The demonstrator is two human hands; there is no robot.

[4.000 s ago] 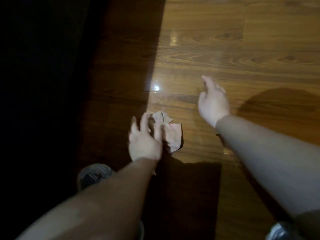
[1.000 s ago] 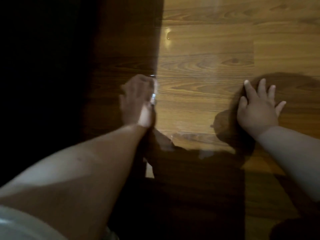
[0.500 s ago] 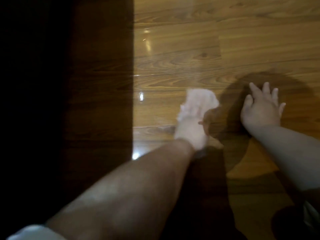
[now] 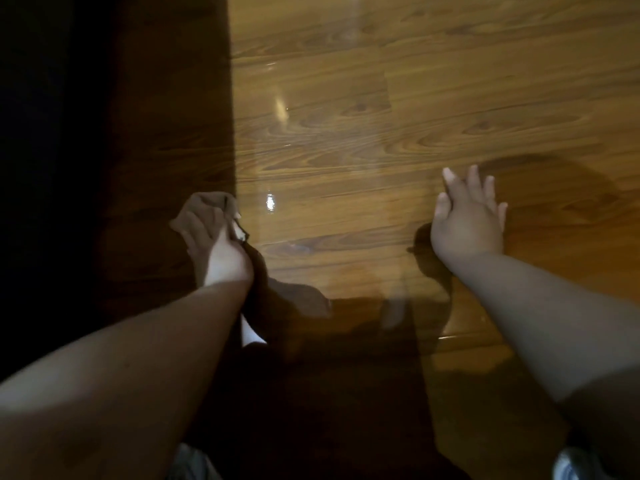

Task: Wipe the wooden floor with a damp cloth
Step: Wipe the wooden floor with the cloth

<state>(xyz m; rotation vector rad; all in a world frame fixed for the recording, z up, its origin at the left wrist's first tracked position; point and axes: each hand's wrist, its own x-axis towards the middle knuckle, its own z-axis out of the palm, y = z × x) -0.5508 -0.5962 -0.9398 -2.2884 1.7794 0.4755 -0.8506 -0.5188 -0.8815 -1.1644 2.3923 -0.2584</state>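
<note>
The left hand [image 4: 218, 247] presses the cloth [image 4: 207, 200] on the floor [image 4: 450, 98], right at the line where the dark shadow [image 4: 156, 133] meets the lit boards. Its grip is closed. The fingers bend down over the bunched cloth, which shows past the fingertips and along the hand's left side. A small lit fold shows at the thumb side. The fingers sit in shade and the wrist catches the light.

Half a second ago this hand and the cloth were out in the lit patch, just beside the right hand [image 4: 465, 226]. Now they are back at the shadow's edge, well apart from it, much as they were a second ago. Four seconds ago the cloth lay crumpled at the left fingertips in the light.

The right hand holds nothing. It lies palm down on the floor with its fingers straight and spread, in a round patch of shade. It has kept that place over the last second. Four seconds ago it was raised off the boards with its fingers loose.

Between the hands a bright glint [image 4: 270, 201] shows on the glossy wood just right of the cloth. A shoe [image 4: 575, 465] shows at the lower right corner.
</note>
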